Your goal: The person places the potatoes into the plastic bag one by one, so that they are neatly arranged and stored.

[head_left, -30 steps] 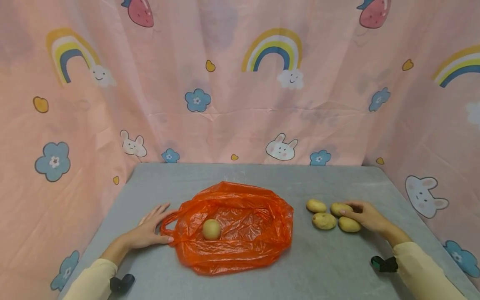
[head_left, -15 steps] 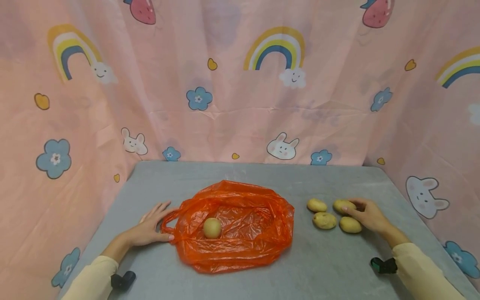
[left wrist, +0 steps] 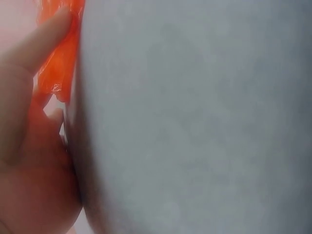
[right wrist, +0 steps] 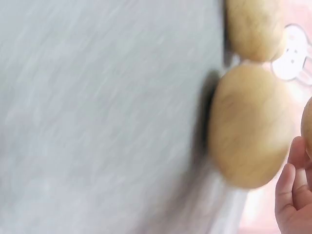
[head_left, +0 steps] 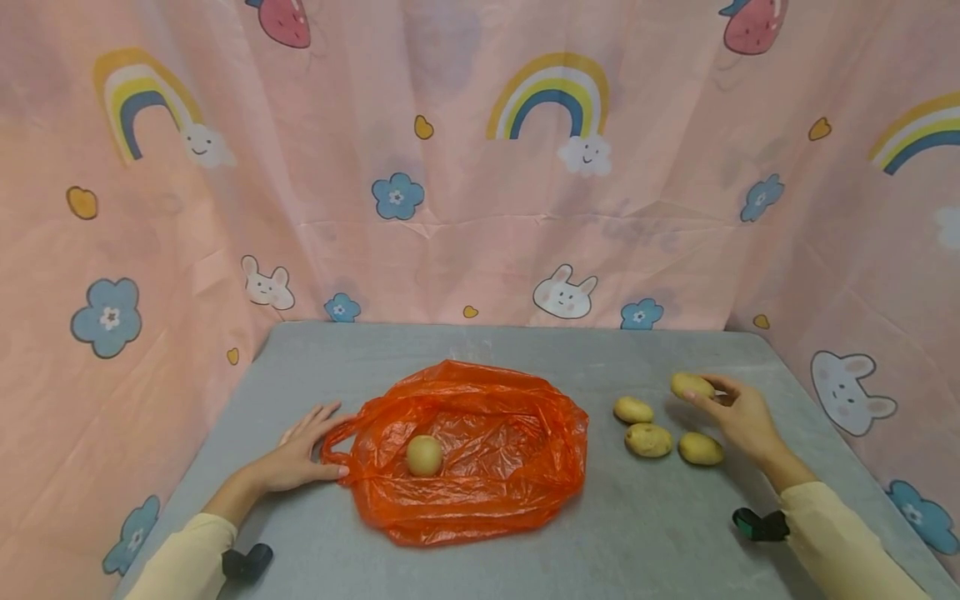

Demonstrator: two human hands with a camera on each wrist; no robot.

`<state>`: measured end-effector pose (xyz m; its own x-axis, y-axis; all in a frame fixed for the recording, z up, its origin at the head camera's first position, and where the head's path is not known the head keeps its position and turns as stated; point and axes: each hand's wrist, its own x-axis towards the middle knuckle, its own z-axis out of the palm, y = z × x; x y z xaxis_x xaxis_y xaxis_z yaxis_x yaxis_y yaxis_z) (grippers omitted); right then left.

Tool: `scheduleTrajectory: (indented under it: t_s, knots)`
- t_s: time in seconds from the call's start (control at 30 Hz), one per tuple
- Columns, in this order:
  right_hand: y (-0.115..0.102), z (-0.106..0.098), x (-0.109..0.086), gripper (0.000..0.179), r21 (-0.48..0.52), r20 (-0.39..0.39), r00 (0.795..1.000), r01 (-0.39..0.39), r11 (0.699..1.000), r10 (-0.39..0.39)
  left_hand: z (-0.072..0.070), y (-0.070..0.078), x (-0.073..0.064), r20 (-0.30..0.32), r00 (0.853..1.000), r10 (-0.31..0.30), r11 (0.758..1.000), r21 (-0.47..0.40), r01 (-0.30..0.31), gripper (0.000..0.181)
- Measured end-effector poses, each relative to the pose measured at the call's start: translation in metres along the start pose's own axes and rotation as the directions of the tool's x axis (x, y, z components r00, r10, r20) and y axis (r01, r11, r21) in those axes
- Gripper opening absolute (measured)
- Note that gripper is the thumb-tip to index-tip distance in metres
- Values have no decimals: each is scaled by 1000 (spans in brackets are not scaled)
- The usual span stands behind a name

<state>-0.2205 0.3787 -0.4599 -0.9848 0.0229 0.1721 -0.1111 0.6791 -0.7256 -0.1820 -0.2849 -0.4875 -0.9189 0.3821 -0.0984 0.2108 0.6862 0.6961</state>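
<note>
An orange plastic bag (head_left: 472, 517) lies spread on the table with its mouth facing up. Inside it sits a round brownish-yellow fruit or vegetable (head_left: 424, 456), its kind unclear. At the bag's handle loops, my left hand (head_left: 296, 458) rests with fingers extended and the thumb touching the plastic; the left wrist view shows the thumb against the bag (left wrist: 58, 68). My right hand (head_left: 742, 417) pinches a potato (head_left: 690, 386) above the table, between thumb and fingers. Below and left of it lie three potatoes, the closest (head_left: 701, 448) also large in the right wrist view (right wrist: 249, 126).
The other two potatoes, one farther back (head_left: 633, 409) and one nearer (head_left: 648, 440), lie between the bag and my right hand. A grey table (head_left: 600, 550) carries everything. Pink patterned cloth (head_left: 465, 258) hangs behind and at both sides.
My right hand has lifted one potato from the group, up off the table. The left hand and the bag stay where they were.
</note>
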Motion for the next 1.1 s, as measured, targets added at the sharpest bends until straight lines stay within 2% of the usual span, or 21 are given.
scheduleTrajectory:
  t_s: [0.23,0.43,0.57,1.1]
  knots:
    - [-27,3,-1,56,-4,16,1000,7,1000,-7,0,0,1,-13,1000,-5,1000,0,5,80]
    - [-43,9,-4,50,35,35,997,66,997,-67,1,1,1,-14,1000,0,1000,1,0,80]
    - [-50,13,-6,45,53,55,994,95,994,-98,1,2,1,-15,1000,-3,1000,7,3,80]
    - [-71,29,-11,42,81,136,980,133,988,-143,1,1,0,-16,1000,-6,1000,22,6,80]
